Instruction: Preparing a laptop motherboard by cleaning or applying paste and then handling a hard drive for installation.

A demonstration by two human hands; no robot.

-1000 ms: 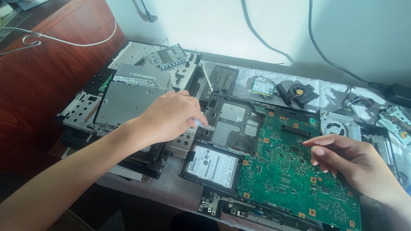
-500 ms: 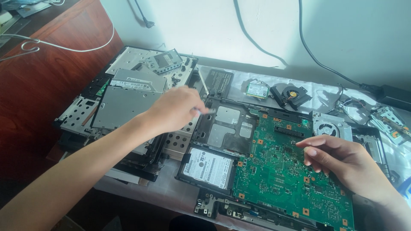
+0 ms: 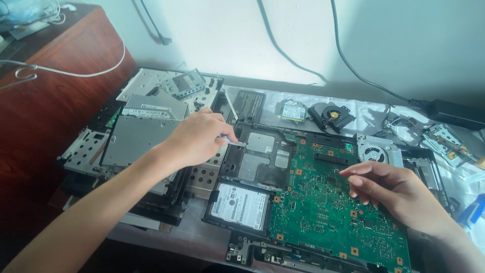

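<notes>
The circuit board (image 3: 333, 202), a wide green one studded with small parts and orange pads, lies flat in the opened shell of a laptop (image 3: 262, 253) at the near right of the worktop (image 3: 187, 235), with a silver-labelled hard drive (image 3: 239, 206) just beside its left edge and a dark metal shield plate (image 3: 260, 159) behind that. The right hand (image 3: 399, 194) hovers over the board's right half, fingers drawn together and bent, holding nothing that I can make out; whether the fingertips touch the board I cannot tell. The left hand (image 3: 197, 137) is closed around a thin tool (image 3: 233, 142), likely a screwdriver, whose tip rests at the left edge of the shield plate. To my eye the board would be light and fairly stiff, yet thin enough to flex and crack if lifted by one corner, and its surface parts look fragile. I would take it by its bare edges, both long sides at once, fingers off the components and the black connector strip (image 3: 331, 157). The tool is slim and smooth, so it wants a firm pinch near the tip. Around them lie a grey disc drive (image 3: 134, 141), two small fans (image 3: 331, 115) (image 3: 374, 151), a little green card (image 3: 294, 110) and black cables (image 3: 353, 71) running up the wall.
</notes>
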